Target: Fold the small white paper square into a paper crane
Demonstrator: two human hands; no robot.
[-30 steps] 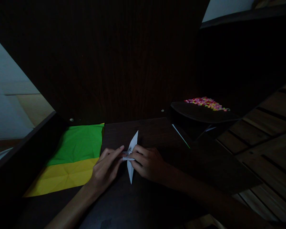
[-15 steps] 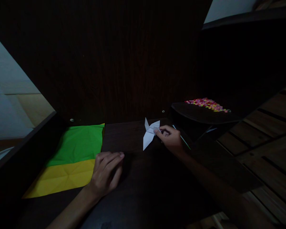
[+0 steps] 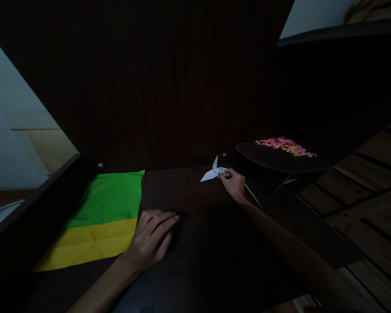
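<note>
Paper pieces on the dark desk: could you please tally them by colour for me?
White folded paper figure, pinched by the right hand: 1
Green sheet: 1
Yellow sheet, partly under the green one, beside the left hand: 1
Total: 3

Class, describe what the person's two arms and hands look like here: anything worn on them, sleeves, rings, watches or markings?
Both forearms are bare as far as they show; no sleeve comes into view. The left hand and the right hand wear no gloves. No ring, watch or marking shows, though the picture is too dark to rule out small ones.
</note>
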